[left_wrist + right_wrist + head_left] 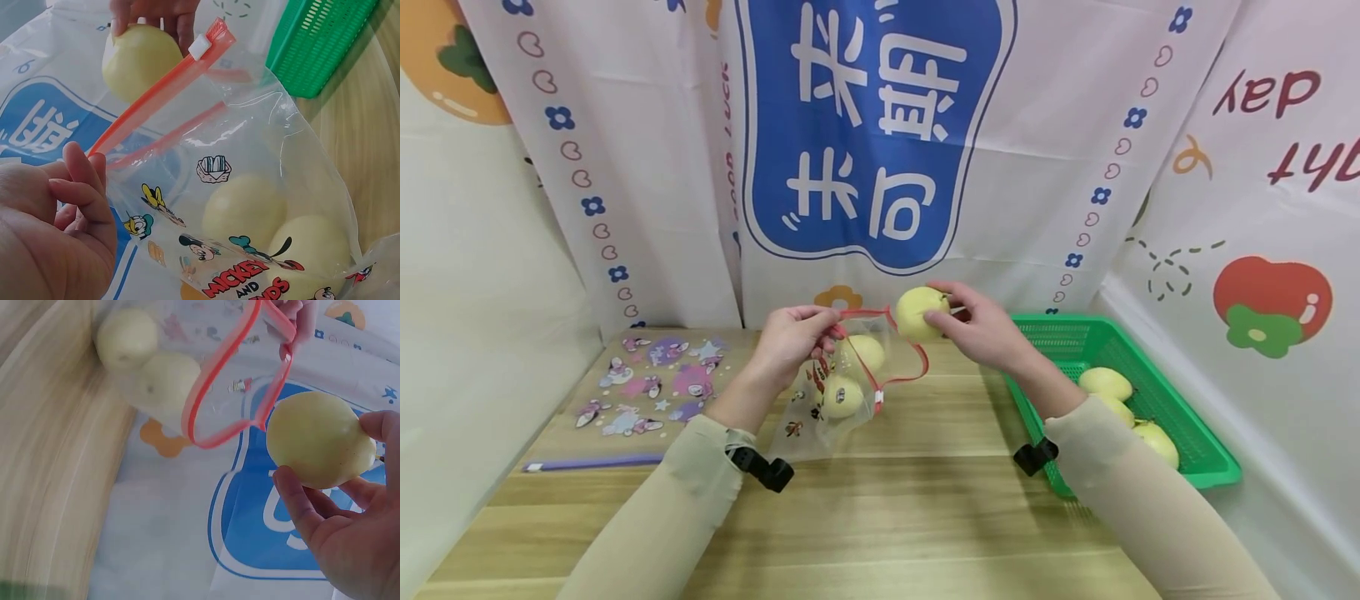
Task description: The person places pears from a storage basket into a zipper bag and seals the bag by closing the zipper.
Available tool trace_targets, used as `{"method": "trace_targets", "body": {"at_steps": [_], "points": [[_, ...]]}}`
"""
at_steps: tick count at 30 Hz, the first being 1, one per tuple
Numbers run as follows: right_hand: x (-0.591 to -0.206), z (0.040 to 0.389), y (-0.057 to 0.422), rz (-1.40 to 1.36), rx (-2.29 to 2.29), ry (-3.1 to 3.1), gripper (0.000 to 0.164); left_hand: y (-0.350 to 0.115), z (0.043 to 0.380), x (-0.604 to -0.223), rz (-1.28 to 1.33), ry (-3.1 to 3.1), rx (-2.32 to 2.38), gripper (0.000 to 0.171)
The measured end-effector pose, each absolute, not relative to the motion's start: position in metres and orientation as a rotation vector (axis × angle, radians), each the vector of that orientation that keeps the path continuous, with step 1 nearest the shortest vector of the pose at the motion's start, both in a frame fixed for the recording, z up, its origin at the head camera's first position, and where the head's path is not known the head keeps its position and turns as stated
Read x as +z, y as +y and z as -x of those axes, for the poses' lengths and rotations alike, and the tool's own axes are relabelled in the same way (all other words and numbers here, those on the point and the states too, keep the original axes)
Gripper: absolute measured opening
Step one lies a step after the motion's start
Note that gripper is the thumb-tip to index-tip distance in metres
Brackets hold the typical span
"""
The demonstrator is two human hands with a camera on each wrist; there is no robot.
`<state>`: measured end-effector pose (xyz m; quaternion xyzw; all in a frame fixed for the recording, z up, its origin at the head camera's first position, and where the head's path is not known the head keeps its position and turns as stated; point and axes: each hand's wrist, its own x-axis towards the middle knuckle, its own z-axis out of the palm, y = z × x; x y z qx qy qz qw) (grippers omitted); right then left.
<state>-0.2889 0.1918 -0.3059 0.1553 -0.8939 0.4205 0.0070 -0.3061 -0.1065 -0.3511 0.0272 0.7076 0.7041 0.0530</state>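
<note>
My left hand [793,342] pinches the red-edged rim of a clear zip bag [187,150] printed with cartoon figures, its mouth spread apart. Two pale yellow pears [244,209] lie inside, low in the bag. A white slider [200,47] sits at one end of the red zip strip. In my right hand [973,325], thumb and fingers grip another pale yellow pear [319,439]. This pear is held up at the bag's open mouth, right beside the red rim in the right wrist view.
A green plastic basket [1213,475] stands on the right of the wooden table [880,533], with several pears [1105,383] in it. Flat on the left lies a patterned bag [655,383] with a purple zip strip [595,462]. A printed cloth [1037,100] hangs behind.
</note>
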Motion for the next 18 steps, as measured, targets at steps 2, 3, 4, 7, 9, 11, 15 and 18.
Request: {"method": "trace_targets", "body": {"at_steps": [2, 3, 4, 7, 9, 11, 15, 18], "points": [[-0.307, 0.288, 0.185, -0.513, 1.323, -2.795, 0.058, -0.107, 0.306, -0.351, -0.083, 2.153, 2.143, 0.028], [-0.308, 0.288, 0.182, -0.530, 1.324, -2.795, 0.057, -0.107, 0.307, -0.352, -0.084, 2.154, 2.141, 0.028], [-0.310, 0.288, 0.179, -0.553, 1.328, -2.793, 0.056, -0.108, 0.307, -0.352, -0.085, 2.156, 2.139, 0.028], [-0.313, 0.288, 0.172, -0.648, 1.315, -2.789, 0.055, -0.108, 0.306, -0.352, -0.078, 2.163, 2.136, 0.029], [-0.316, 0.288, 0.168, -0.732, 1.307, -2.782, 0.055, -0.108, 0.305, -0.352, -0.071, 2.162, 2.136, 0.030], [-0.320, 0.290, 0.164, -0.819, 1.304, -2.769, 0.055, -0.109, 0.305, -0.351, -0.068, 2.162, 2.136, 0.031], [-0.329, 0.293, 0.158, -0.966, 1.325, -2.749, 0.055, -0.110, 0.304, -0.351, -0.065, 2.156, 2.140, 0.031], [-0.335, 0.295, 0.153, -1.023, 1.314, -2.766, 0.054, -0.110, 0.305, -0.351, -0.061, 2.153, 2.145, 0.030]]}}
